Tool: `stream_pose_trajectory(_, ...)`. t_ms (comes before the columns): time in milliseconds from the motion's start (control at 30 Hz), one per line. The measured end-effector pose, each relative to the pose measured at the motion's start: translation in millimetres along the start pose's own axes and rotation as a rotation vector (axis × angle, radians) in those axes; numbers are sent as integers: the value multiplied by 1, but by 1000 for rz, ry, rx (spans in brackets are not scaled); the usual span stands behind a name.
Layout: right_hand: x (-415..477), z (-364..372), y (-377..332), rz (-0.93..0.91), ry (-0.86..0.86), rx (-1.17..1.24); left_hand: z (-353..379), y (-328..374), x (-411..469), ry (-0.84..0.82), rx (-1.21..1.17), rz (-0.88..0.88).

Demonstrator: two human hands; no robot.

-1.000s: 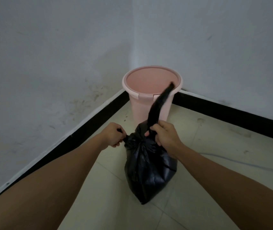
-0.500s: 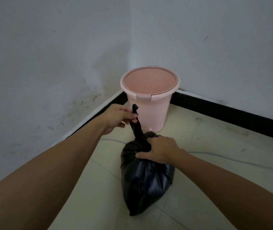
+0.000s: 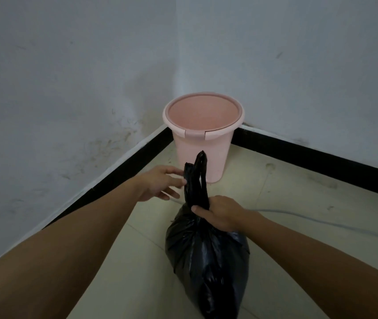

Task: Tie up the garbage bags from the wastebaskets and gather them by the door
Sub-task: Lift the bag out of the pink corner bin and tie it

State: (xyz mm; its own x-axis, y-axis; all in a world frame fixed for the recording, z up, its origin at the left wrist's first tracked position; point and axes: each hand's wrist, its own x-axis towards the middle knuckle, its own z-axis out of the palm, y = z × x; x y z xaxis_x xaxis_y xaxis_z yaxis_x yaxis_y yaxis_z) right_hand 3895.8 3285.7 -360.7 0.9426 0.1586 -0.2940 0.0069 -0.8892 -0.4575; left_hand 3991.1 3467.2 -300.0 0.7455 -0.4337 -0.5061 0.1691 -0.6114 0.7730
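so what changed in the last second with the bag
The left hand let go of the tail it pinched, fingers now straight beside it. The right hand still grips the black garbage bag at its neck. The pink wastebasket stayed put.

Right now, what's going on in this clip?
A person is busy with a black garbage bag on the tiled floor, in front of a pink wastebasket that stands unlined in the corner. The right hand grips the bag's gathered neck. The left hand, fingers straight, reaches to the two twisted ends sticking up above that grip. Whether a knot is finished cannot be told. No door is in view.
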Motion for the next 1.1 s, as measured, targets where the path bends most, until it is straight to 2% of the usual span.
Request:
stream_pose_trajectory(200,-3,-4,5,80,14,216,1,3,-4,116,-210,48)
stream_pose_trajectory(333,-4,-5,4,50,8,112,3,6,-5,49,-244,27)
stream_pose_trajectory(500,-9,-6,-10,-23,-21,62,7,15,0,138,-315,88)
stream_pose_trajectory(600,-10,-4,-6,7,-22,117,6,16,1,166,-313,84)
stream_pose_trajectory(667,-10,-2,2,76,30,323,1,11,3,227,-366,72)
stream_pose_trajectory(733,-9,-6,9,163,133,637,-6,5,2,288,-424,74)
stream_pose_trajectory(800,-7,-15,13,291,224,887,-8,0,1,292,-450,75)
stream_pose_trajectory(867,-7,-22,19,394,222,1026,-4,-3,0,257,-459,62)
stream_pose_trajectory(967,-5,-22,28,430,149,1228,9,-5,-3,96,-230,36)
stream_pose_trajectory(1033,-4,-23,30,393,112,1348,24,-9,-6,-49,0,24)
stream_pose_trajectory(1100,-2,-26,26,339,91,1425,40,-16,-5,-114,155,75)
